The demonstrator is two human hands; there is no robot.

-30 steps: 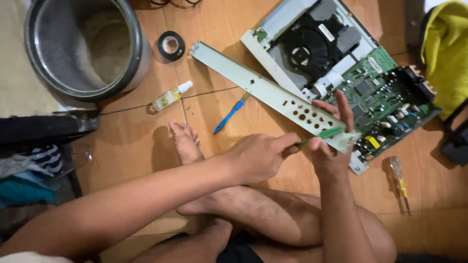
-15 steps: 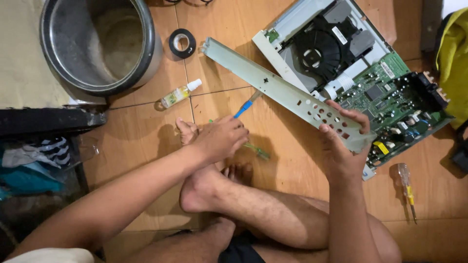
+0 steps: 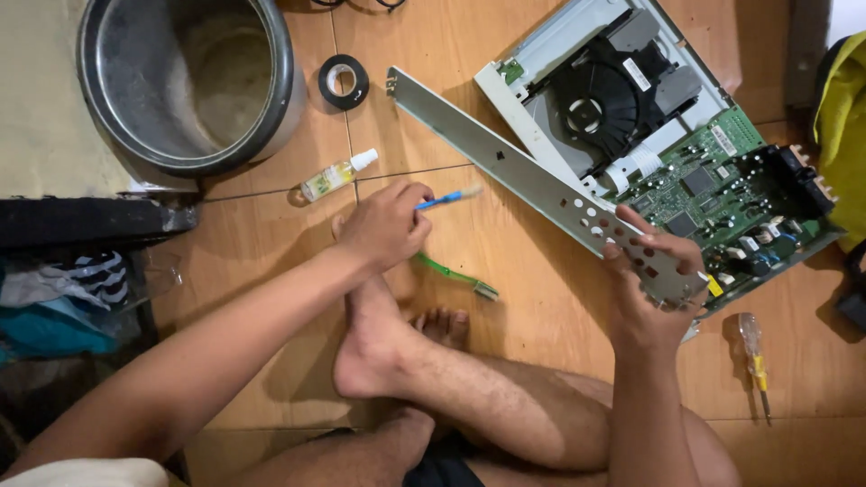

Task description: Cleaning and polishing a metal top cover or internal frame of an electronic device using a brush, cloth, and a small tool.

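Observation:
My left hand (image 3: 383, 221) is closed on a small blue brush (image 3: 448, 198), lifted just off the tiled floor. A green brush (image 3: 456, 275) lies on the floor right below it. My right hand (image 3: 651, 284) grips the near end of a long grey metal panel (image 3: 505, 167) with punched holes, which slants up to the left. Behind the panel sits an opened disc player (image 3: 631, 108) with a black drive and a green circuit board (image 3: 735, 194). My bare foot (image 3: 379, 334) and crossed legs lie between my arms.
A large metal pot (image 3: 194, 81) stands at the top left. A roll of black tape (image 3: 344, 81) and a small yellow bottle (image 3: 336, 175) lie near it. A yellow-handled screwdriver (image 3: 753, 356) rests at the right. Yellow cloth (image 3: 843, 126) is at the right edge, clothes at the left.
My left hand left the panel, set the green brush down on the floor and picked up the blue brush. My right hand has kept hold of the panel.

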